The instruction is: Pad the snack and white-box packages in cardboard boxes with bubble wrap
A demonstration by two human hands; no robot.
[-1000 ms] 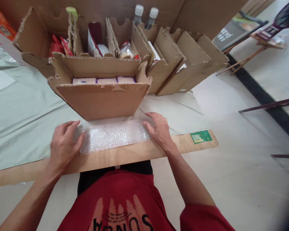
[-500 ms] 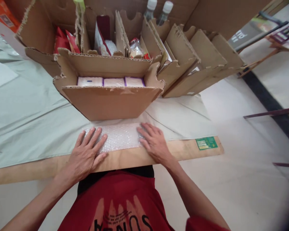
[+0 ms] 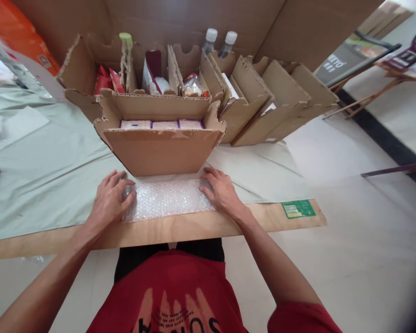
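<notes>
Bubble wrap [image 3: 168,199] under both hands; shirt lettering unreadable.

- The bubble wrap [image 3: 168,199] lies on the board [image 3: 194,226], just in front of the box [image 3: 159,148].
- The left hand [image 3: 109,203] rests on the wrap's left end, the right hand [image 3: 222,192] on its right end.
- Three packets [image 3: 162,124] sit side by side in the box.
- Two bottles [image 3: 218,41] stand behind the box.
- The label [image 3: 298,208] lies on the board, right of the box.

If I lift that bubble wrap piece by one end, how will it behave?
The bubble wrap lies flat between the left hand and right hand. It's thin film, so it would probably droop and weigh little. It may slide easily on the wooden board.
</notes>
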